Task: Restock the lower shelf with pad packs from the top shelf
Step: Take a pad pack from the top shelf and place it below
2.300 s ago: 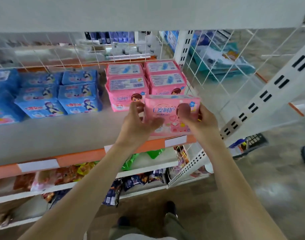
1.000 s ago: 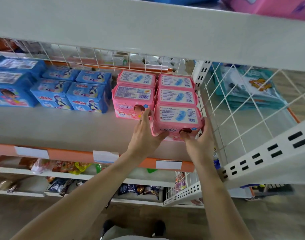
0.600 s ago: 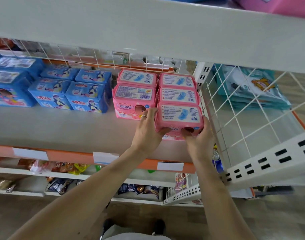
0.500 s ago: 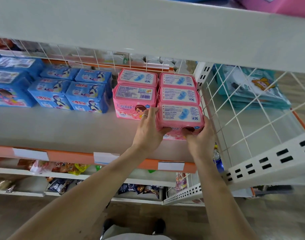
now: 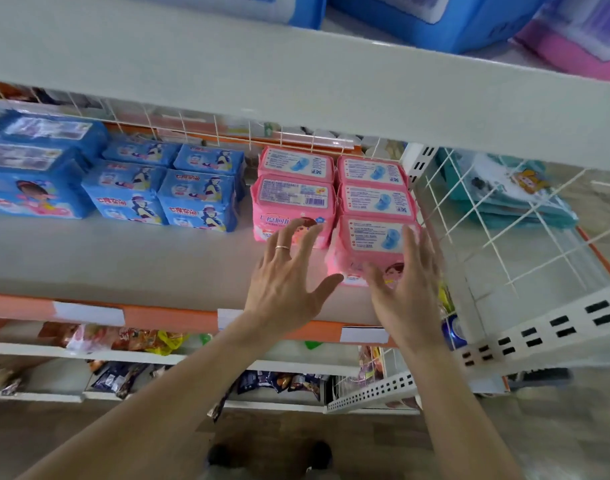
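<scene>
The front pink pad pack (image 5: 376, 244) sits middle right on the lower shelf (image 5: 123, 258), lined up with the other pink packs (image 5: 372, 199) to look neat. The left hand (image 5: 286, 278) and right hand (image 5: 407, 292) are spread open, holding nothing.

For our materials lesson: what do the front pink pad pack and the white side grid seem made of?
Front pink pad pack: probably soft glossy plastic film; printed, with crinkled edges. White side grid: likely painted metal wire; thin, crossing rods.
</scene>
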Demonstrator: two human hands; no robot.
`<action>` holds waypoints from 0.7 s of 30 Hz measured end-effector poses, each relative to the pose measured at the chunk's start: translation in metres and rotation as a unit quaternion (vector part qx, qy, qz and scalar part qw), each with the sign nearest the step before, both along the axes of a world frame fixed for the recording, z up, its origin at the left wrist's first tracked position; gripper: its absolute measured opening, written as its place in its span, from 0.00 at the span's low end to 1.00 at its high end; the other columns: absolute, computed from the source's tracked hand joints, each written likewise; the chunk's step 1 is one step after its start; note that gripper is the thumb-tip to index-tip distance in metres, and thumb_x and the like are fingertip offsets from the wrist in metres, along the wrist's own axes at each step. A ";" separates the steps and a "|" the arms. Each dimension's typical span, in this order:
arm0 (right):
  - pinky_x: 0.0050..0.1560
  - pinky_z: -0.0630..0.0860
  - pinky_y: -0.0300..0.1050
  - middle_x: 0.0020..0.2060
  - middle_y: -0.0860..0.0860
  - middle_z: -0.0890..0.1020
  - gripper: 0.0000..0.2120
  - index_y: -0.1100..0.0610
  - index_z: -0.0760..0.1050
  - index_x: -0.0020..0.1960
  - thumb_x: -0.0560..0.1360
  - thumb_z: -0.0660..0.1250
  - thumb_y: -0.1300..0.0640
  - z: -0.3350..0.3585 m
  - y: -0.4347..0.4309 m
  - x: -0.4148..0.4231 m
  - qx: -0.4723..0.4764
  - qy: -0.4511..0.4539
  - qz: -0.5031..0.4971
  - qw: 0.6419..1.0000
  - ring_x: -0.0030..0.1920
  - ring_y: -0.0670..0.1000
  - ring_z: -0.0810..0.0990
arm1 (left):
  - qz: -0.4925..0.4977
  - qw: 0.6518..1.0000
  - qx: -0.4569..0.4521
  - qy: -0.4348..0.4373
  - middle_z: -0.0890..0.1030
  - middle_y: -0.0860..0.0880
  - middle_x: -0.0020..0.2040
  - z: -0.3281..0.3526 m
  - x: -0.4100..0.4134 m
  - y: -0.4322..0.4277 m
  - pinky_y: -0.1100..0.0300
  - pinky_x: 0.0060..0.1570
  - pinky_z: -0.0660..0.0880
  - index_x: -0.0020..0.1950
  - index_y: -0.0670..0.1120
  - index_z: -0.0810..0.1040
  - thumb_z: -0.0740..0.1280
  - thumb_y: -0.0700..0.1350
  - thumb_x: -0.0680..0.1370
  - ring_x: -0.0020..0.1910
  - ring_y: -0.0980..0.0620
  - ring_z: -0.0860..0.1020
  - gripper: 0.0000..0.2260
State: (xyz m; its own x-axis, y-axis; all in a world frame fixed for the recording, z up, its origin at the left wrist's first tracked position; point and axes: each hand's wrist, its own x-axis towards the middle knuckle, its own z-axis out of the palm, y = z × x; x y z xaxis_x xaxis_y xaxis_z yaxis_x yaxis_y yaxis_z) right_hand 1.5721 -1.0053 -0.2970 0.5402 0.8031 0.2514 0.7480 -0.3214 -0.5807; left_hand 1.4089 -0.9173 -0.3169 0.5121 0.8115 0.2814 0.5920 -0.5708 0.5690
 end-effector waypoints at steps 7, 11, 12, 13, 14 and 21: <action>0.74 0.43 0.54 0.81 0.49 0.47 0.45 0.44 0.51 0.80 0.69 0.44 0.22 0.020 0.001 -0.056 -0.055 -0.031 -0.001 0.998 0.80 0.55 0.44 | -0.042 0.998 0.052 0.004 0.61 0.47 0.77 0.005 -0.064 0.009 0.41 0.64 0.72 0.78 0.54 0.58 0.63 0.65 0.76 0.74 0.43 0.63 0.34; 0.75 0.47 0.53 0.80 0.54 0.53 0.39 0.48 0.56 0.80 0.74 0.52 0.30 0.020 -0.004 -0.095 -0.010 -0.050 0.024 0.998 0.80 0.56 0.49 | -0.052 0.996 0.064 0.018 0.60 0.46 0.78 0.006 -0.091 0.010 0.41 0.65 0.70 0.78 0.53 0.60 0.58 0.67 0.77 0.75 0.42 0.62 0.33; 0.76 0.49 0.54 0.80 0.55 0.56 0.38 0.50 0.58 0.79 0.75 0.55 0.32 0.018 -0.006 -0.103 -0.003 -0.068 0.028 0.997 0.80 0.57 0.51 | -0.051 0.997 0.063 0.019 0.60 0.46 0.78 0.005 -0.098 0.010 0.41 0.65 0.69 0.78 0.53 0.61 0.57 0.67 0.77 0.74 0.42 0.62 0.33; 0.76 0.51 0.56 0.80 0.55 0.56 0.38 0.51 0.58 0.79 0.76 0.56 0.33 0.018 -0.007 -0.109 -0.005 -0.079 0.030 0.996 0.79 0.58 0.52 | -0.051 0.997 0.063 0.016 0.60 0.46 0.78 0.006 -0.104 0.008 0.40 0.65 0.69 0.77 0.52 0.61 0.57 0.68 0.77 0.74 0.42 0.62 0.33; 0.76 0.52 0.58 0.80 0.55 0.56 0.38 0.51 0.58 0.79 0.75 0.56 0.33 0.018 -0.008 -0.114 -0.013 -0.083 0.031 0.996 0.79 0.58 0.53 | -0.051 0.997 0.064 0.014 0.61 0.45 0.78 0.006 -0.110 0.007 0.39 0.65 0.69 0.77 0.52 0.62 0.57 0.68 0.77 0.74 0.41 0.63 0.33; 0.76 0.50 0.55 0.80 0.49 0.56 0.34 0.45 0.55 0.80 0.78 0.60 0.38 0.044 -0.032 -0.144 0.017 -0.074 0.064 0.995 0.80 0.53 0.51 | -0.028 0.995 0.091 0.026 0.60 0.45 0.78 0.029 -0.142 -0.012 0.38 0.65 0.69 0.75 0.52 0.65 0.55 0.68 0.77 0.75 0.39 0.62 0.32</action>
State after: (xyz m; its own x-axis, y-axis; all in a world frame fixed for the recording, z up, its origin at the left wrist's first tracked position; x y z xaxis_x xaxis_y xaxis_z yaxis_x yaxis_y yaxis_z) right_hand 1.4283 -1.0375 -0.2528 0.3888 0.8528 0.3486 0.8595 -0.1994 -0.4706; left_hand 1.2669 -0.9292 -0.2882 0.5735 0.7188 0.3931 0.5822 -0.6951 0.4218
